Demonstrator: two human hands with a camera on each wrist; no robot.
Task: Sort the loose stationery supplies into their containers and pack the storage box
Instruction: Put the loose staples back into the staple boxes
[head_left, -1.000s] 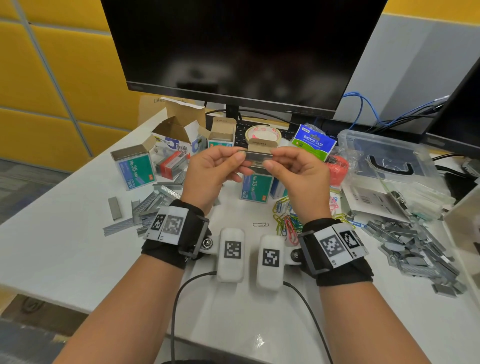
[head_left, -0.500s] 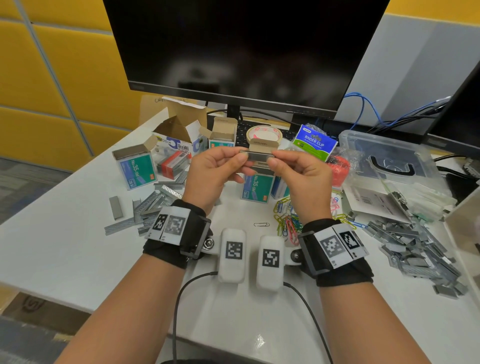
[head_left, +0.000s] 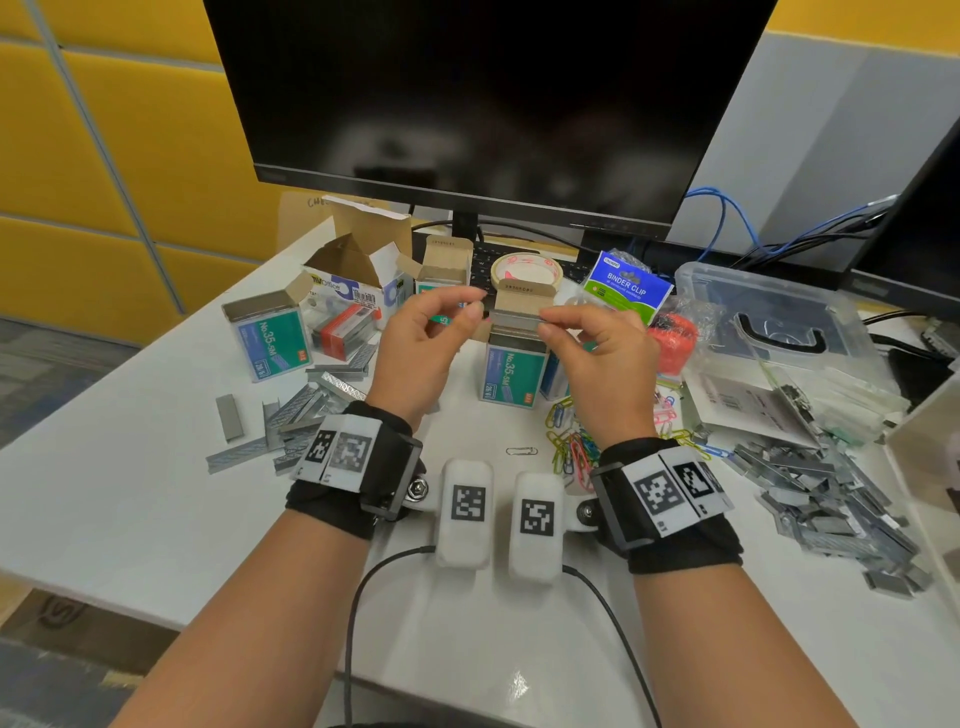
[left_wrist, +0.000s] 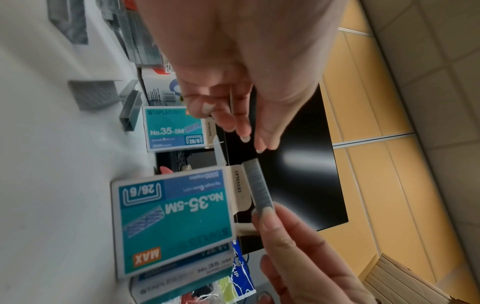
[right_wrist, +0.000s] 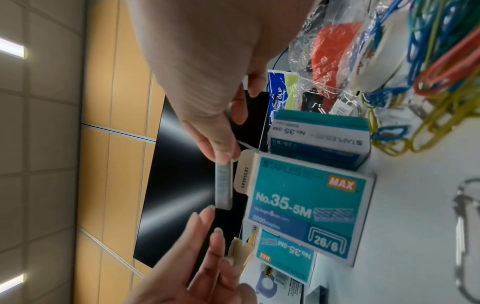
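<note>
Level, the staple strip (head_left: 514, 320) runs left-right above the box (head_left: 511, 375); right hand (head_left: 597, 358) pinches one end, left hand (head_left: 421, 348) seemingly slack.

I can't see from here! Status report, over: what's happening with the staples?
Right hand pinches staple strip, just above open No.35-5M staple box. Left hand loose beside strip, not touching. Box flap up, nothing blocking.

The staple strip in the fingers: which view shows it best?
Right wrist: the staple strip stands clear against the dark monitor, pinched at one end by the right hand. Left wrist shows it blurrier; head shows it small above the open staple box.
</note>
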